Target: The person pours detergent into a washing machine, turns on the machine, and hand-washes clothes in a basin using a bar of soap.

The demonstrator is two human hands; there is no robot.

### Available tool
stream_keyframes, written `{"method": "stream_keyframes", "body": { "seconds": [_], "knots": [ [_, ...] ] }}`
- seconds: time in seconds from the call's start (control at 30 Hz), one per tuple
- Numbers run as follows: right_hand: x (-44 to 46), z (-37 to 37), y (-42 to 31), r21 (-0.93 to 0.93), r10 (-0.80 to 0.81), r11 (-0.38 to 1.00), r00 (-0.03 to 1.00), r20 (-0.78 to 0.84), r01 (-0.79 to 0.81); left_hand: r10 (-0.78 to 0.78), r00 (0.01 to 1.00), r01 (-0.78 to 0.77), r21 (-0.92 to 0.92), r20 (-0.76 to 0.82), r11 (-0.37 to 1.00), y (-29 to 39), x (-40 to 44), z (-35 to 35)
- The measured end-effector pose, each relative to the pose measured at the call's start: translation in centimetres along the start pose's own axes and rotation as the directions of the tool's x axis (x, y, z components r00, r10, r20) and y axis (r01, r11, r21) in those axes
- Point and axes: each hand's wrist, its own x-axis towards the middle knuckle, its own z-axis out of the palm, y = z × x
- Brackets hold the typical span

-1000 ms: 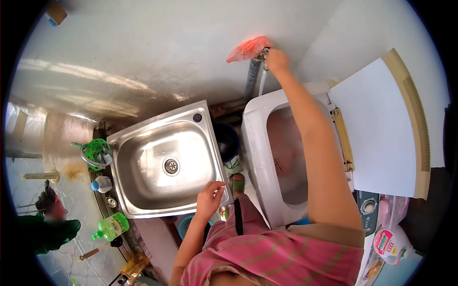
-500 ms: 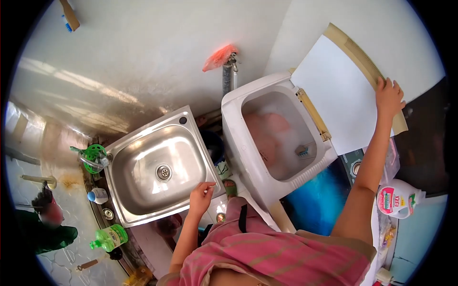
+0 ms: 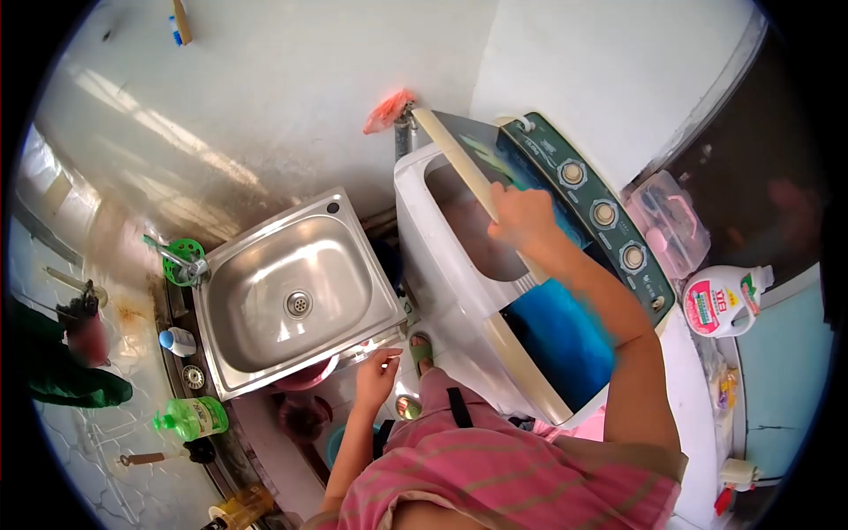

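Note:
My right hand (image 3: 527,221) grips the edge of the washing machine lid (image 3: 464,161), which stands tilted over the tub of the washing machine (image 3: 433,265). Through the gap below the lid, part of the wash tub (image 3: 468,225) shows, with cloudy water in it. My left hand (image 3: 377,378) hangs in front of the steel sink (image 3: 296,256), just off its near right corner. Its fingers are curled in together, and whether anything small is between them is hidden.
Behind the lid runs the green control panel (image 3: 601,212) with several knobs. A white detergent jug (image 3: 720,302) and a clear plastic box (image 3: 669,225) stand at the right. Along the sink's left are a green soap bottle (image 3: 192,419) and a faucet (image 3: 184,262).
My right hand has swung the lid from fully back to a steep tilt over the tub, uncovering the control panel. My left hand has barely moved. The view has shifted slightly.

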Motion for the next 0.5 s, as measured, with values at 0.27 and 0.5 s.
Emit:
{"method": "stream_keyframes", "body": {
  "seconds": [0.27, 0.5],
  "knots": [
    [-2.1, 16.2, -7.7, 0.061, -0.103, 0.993, 0.992, 0.068, 0.099, -0.098, 0.993, 0.099, 0.009, -0.065, 0.995, 0.1, -5.9, -1.0],
    [-2.3, 18.0, -5.8, 0.215, -0.276, 0.946, 0.951, 0.142, 0.242, -0.19, 0.964, 0.195, 0.007, -0.187, 0.981, -1.5, -8.1, 1.0]
  ]
}}
